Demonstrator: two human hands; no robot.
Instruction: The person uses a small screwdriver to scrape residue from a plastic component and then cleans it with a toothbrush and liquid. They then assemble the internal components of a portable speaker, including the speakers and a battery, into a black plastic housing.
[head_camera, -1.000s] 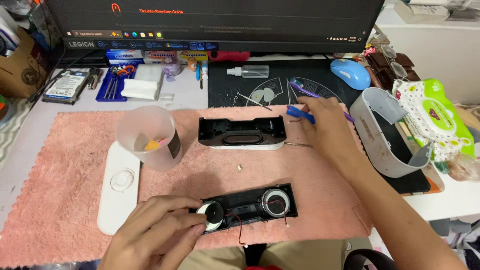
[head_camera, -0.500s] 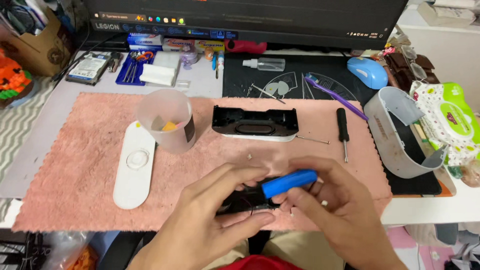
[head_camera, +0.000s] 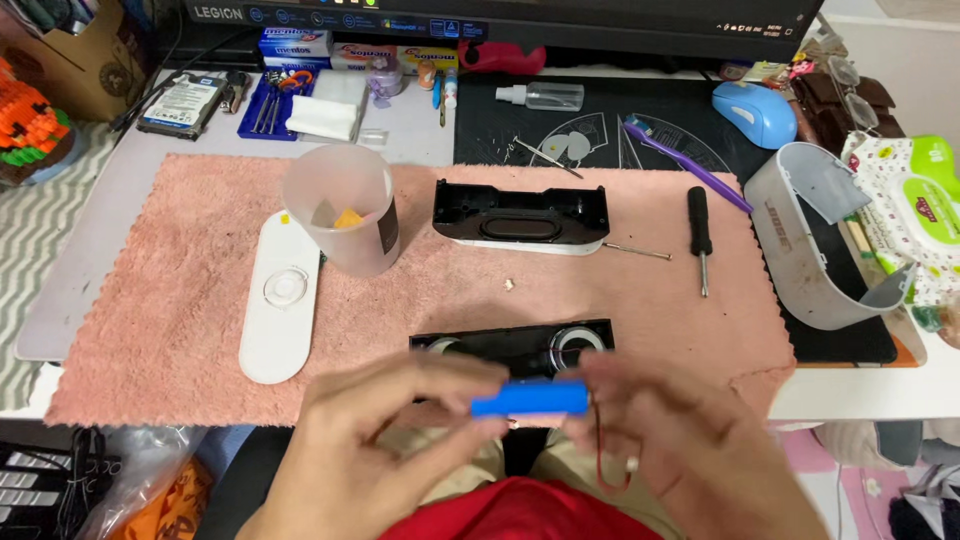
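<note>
Low in the middle of the frame, the left hand (head_camera: 375, 440) and right hand (head_camera: 665, 440) pinch the blue battery (head_camera: 530, 398) by its ends, lifted clear of the speaker part (head_camera: 490, 348) on the pink mat (head_camera: 160, 330).

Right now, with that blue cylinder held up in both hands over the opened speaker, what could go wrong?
The red wire hanging from the blue cylinder could snag or tear if the left hand and right hand pull apart. The tiny loose part on the pink mat could easily get lost. An elbow might tip the plastic cup.
</note>
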